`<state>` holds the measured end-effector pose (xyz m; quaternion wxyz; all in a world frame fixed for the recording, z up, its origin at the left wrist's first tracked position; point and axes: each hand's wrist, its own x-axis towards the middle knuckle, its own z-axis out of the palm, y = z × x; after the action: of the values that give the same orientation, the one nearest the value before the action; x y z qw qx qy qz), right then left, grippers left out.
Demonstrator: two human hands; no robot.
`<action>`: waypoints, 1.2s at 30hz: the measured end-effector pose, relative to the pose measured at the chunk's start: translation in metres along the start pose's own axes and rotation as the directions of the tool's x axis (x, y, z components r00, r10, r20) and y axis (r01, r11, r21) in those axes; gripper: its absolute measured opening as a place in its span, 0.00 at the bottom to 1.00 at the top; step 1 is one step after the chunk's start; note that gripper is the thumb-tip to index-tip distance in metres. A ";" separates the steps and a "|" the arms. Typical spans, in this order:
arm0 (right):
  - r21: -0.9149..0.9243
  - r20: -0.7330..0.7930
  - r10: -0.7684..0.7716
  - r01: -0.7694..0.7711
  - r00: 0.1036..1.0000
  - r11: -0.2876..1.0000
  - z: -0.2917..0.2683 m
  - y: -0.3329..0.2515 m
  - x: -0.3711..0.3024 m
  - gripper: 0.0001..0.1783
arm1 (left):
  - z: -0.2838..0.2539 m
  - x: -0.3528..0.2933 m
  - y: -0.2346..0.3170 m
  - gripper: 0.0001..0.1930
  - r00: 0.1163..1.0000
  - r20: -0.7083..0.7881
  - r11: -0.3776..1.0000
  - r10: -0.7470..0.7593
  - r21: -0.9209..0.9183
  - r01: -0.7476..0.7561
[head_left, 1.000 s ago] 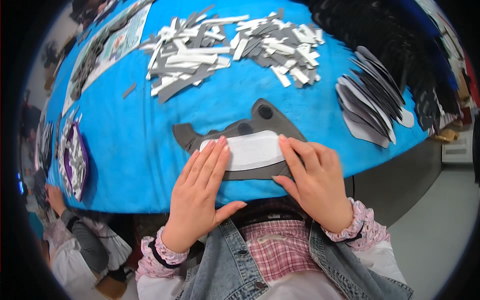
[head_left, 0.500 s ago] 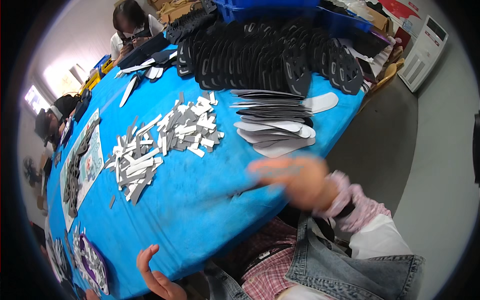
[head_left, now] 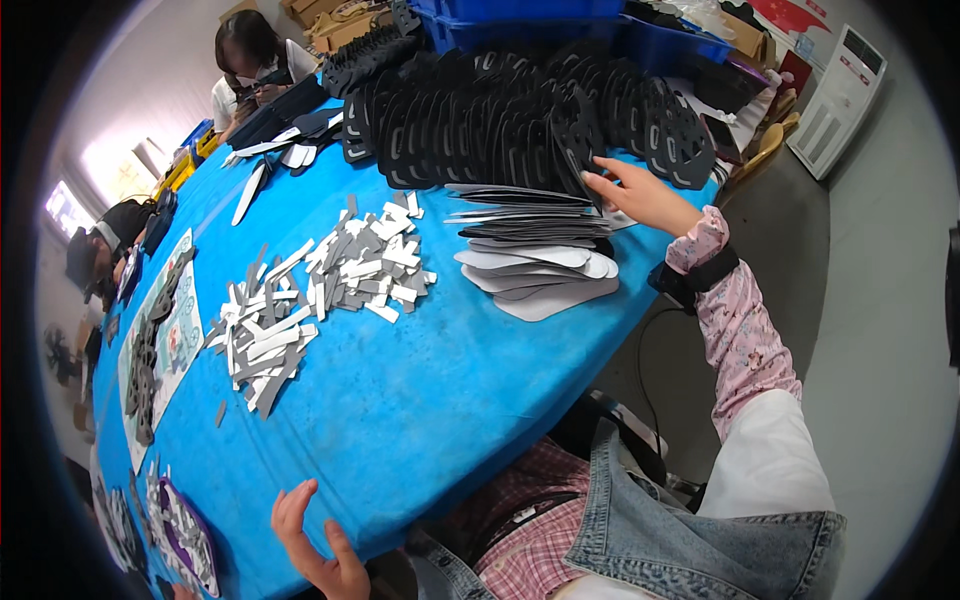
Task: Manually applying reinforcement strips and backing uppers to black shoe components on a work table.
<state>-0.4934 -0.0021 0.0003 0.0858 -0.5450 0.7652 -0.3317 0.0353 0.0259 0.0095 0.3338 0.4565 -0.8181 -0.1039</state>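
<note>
My right hand (head_left: 645, 197) is stretched far out over the right end of the blue table (head_left: 420, 400). Its fingers are extended and touch the upright row of black perforated cut pieces (head_left: 500, 130), just above a fanned stack of flat grey and white pieces (head_left: 540, 255). I see nothing gripped in it. At the table's near edge my left hand (head_left: 315, 552) is raised with its fingers apart, holding nothing. Two heaps of grey and white strips (head_left: 370, 260) (head_left: 260, 340) lie mid-table.
Blue crates (head_left: 560, 20) stand behind the black pieces. One person (head_left: 250, 55) works at the far end and another (head_left: 100, 250) at the left edge. A printed sheet with dark pieces (head_left: 160, 340) and a purple-edged bundle (head_left: 185, 540) lie left. A white floor unit (head_left: 845, 85) stands at right.
Both hands have left the grey shaped piece and white pad they pressed on. The view has swung up and right. My right hand reached out to the black pieces; my left dropped to the near edge.
</note>
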 end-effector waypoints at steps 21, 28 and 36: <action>-0.277 0.179 -0.532 0.561 0.828 0.780 0.007 -0.080 0.050 0.23 | 0.022 0.108 0.066 0.28 0.872 0.340 0.930 0.352 -0.018 -0.368; 0.132 0.194 -0.522 0.505 0.831 0.853 -0.008 -0.070 0.044 0.15 | 0.104 0.194 0.098 0.38 0.725 0.263 0.763 0.636 -0.073 -0.642; -0.219 0.126 -0.169 0.194 0.978 0.956 -0.024 -0.006 0.023 0.50 | 0.178 0.260 0.107 0.38 0.710 0.295 0.737 0.640 0.026 -0.675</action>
<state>-0.5099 -0.0142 0.0271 0.0317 -0.6360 0.7396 -0.2180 -0.2451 -0.1508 0.0427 0.2047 0.1375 -0.9690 0.0158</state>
